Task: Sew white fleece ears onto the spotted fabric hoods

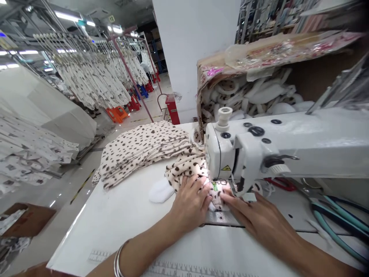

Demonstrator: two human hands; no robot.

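Note:
Cream plush fabric with dark spots runs under the head of a white sewing machine, where a lamp lights the needle area. My left hand lies over the fabric just left of the needle, its fingers bent onto it and the thumb at its edge. To the right of the presser foot, my right hand pinches the piece's near end with the thumb and forefinger; its other fingers are partly hidden behind the machine. A white padded piece sits beside my left wrist.
A stack of spotted fabric pieces stands at the table's left. Behind the machine, a cardboard box holds white and spotted pieces. Teal-handled scissors lie at the right. A ruler strip runs along the front edge.

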